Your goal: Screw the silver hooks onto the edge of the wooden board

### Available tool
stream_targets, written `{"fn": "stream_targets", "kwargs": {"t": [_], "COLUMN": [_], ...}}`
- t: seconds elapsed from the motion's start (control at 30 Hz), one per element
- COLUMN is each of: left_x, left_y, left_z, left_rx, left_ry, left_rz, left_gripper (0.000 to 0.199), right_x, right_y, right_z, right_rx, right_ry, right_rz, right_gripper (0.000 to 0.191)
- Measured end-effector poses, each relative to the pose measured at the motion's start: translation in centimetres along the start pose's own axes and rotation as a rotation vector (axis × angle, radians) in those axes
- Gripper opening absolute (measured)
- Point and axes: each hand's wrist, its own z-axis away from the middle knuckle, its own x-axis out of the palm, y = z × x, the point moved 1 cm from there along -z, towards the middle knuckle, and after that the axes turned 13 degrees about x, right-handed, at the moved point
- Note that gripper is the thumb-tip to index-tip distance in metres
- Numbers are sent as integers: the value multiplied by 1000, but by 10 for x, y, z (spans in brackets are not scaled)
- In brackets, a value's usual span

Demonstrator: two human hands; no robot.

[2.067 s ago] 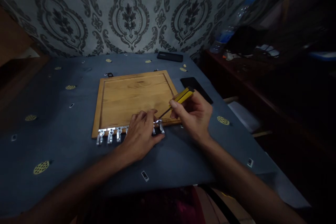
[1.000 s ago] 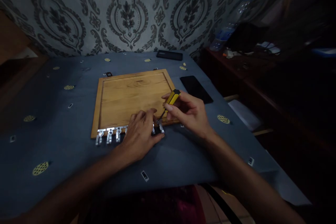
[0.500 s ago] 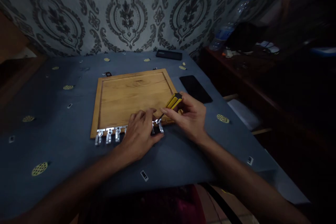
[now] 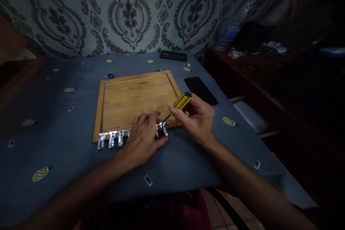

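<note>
A wooden board (image 4: 134,97) with a raised frame lies on the cloth-covered table. Along its near edge runs a metal hook rail (image 4: 112,136) with several silver hooks. My left hand (image 4: 144,136) is closed over the rail's middle, fingers on the board and thumb by the hooks at the right end; it hides part of the rail. In my right hand (image 4: 198,118) is a yellow and black screwdriver (image 4: 183,101), gripped by the handle and tilted. Its shaft slants down to the left, with the tip at the rail's right end. Any screw there is too small to make out.
Right of the board lies a flat black phone-like slab (image 4: 201,90); a dark case (image 4: 173,56) lies near the wall. Small black hangers (image 4: 110,76) stick out past the board's far edge. A plastic bottle (image 4: 229,36) stands on a dark cabinet at right.
My right hand and the screwdriver handle have shifted slightly right and up, while the tip stays at the rail's right end. My left hand has not visibly moved.
</note>
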Motion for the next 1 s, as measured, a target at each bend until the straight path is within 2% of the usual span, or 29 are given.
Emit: {"fn": "stream_targets", "kwargs": {"t": [0.3,0.53,0.63,0.77,0.87,1.0], "left_x": [0,1,0,0,1,2], "left_y": [0,1,1,1,0,-1], "left_z": [0,0,-1,0,1,2], "left_rx": [-2,4,6,17,25,31], "left_ry": [5,18,20,18,21,26], "left_rz": [10,-7,0,6,6,2], "left_gripper": [61,59,60,58,55,59], "right_x": [1,0,-1,-4,-8,-9], "right_y": [7,3,0,-5,-6,-5], "right_z": [-1,-4,-4,-6,-8,-8], "right_rx": [-16,-38,35,141,176,140], "right_ry": [-44,-80,-144,-312,-411,-373], "right_rz": [-30,3,-57,-224,-258,-237], "right_gripper": [35,35,32,29,29,27]}}
